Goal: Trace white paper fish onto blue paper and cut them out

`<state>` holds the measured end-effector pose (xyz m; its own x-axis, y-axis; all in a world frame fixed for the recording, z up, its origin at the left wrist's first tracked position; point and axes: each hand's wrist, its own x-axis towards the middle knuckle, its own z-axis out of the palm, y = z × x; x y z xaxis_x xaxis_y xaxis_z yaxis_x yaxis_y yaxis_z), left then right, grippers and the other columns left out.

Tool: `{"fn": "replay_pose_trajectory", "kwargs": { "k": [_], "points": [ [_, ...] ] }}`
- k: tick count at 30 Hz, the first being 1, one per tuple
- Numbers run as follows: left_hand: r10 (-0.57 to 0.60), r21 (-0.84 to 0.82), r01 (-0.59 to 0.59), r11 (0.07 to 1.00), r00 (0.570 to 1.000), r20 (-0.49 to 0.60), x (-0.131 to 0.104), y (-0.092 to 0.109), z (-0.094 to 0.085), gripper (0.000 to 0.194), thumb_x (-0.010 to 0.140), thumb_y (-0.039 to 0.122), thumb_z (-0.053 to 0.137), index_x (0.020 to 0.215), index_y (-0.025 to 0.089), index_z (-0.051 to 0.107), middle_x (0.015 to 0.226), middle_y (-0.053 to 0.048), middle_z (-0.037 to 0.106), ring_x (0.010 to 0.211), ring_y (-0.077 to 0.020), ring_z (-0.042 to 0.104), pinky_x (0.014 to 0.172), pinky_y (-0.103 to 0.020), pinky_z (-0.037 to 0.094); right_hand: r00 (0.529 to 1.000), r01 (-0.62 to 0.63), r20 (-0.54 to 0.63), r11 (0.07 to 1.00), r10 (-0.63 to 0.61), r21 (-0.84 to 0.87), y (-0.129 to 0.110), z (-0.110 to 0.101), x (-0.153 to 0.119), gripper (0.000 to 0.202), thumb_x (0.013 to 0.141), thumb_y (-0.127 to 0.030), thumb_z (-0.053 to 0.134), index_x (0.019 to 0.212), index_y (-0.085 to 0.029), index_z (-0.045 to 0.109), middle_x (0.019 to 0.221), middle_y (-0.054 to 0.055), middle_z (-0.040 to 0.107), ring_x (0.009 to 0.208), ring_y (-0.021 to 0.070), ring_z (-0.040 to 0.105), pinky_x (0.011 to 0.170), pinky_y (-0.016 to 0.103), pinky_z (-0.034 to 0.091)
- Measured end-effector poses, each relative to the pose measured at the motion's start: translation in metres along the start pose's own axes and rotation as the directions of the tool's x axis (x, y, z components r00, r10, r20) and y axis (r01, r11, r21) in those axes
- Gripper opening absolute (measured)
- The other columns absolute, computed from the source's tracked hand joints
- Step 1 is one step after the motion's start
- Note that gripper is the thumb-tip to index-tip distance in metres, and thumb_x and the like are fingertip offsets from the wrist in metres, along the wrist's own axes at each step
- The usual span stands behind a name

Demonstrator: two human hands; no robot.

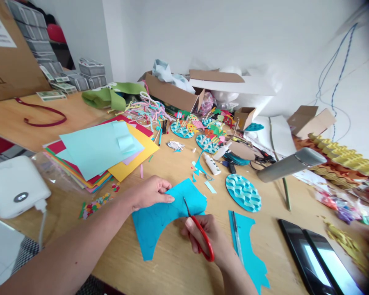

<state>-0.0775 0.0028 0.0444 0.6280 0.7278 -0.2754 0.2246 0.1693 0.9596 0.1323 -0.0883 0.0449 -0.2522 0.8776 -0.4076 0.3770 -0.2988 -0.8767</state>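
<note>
A sheet of bright blue paper (172, 209) with faint drawn lines and a curved cut-out along its lower edge is pinched at its upper left by my left hand (153, 191). Red-handled scissors (206, 241) sit in my right hand (203, 235), fingers wrapped round the handles. Their blades lie at the paper's right part, the upper one showing on top; the lower one is hidden. To the right of my right hand rests another blue paper offcut (249, 254) with a silver pen-like tool (237, 237) on it. An oval with wavy blue and white strips (243, 192) lies beyond.
Coloured paper sheets (92, 147) are stacked at left, behind a white power bank (17, 186). White glue bottles (212, 164), a grey flask (290, 164) and a black phone-like device (316, 258) occupy the right. Paper fish (215, 129) and cardboard boxes (172, 92) stand at the back.
</note>
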Motion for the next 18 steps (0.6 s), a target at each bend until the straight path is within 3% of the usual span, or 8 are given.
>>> {"fn": "replay_pose_trajectory", "kwargs": {
  "k": [8,18],
  "points": [
    [-0.021,-0.077,0.022,0.997,1.0,0.014,0.0002,-0.0011,0.0008,0.045,0.065,0.056,0.072,0.076,0.016,0.056,0.068,0.002,0.056,0.063,-0.0136,0.05,0.055,-0.023,0.036,1.0,0.026,-0.006,1.0,-0.025,0.017,0.0001,0.0021,-0.0005,0.066,0.083,-0.074,0.045,0.065,-0.014,0.062,0.039,-0.002,0.051,0.034,0.0072,0.039,0.041,0.021,0.033],
    [-0.02,-0.057,0.019,0.998,1.0,-0.018,0.0007,-0.0014,0.0007,0.044,0.065,0.055,0.072,0.073,0.016,0.055,0.065,0.003,0.055,0.059,-0.011,0.045,0.053,-0.022,0.033,0.999,0.004,-0.036,1.0,-0.004,-0.004,-0.0004,0.0038,-0.0003,0.067,0.082,-0.077,0.044,0.064,-0.014,0.062,0.037,-0.002,0.049,0.031,0.0073,0.037,0.037,0.021,0.03]
  ]
}}
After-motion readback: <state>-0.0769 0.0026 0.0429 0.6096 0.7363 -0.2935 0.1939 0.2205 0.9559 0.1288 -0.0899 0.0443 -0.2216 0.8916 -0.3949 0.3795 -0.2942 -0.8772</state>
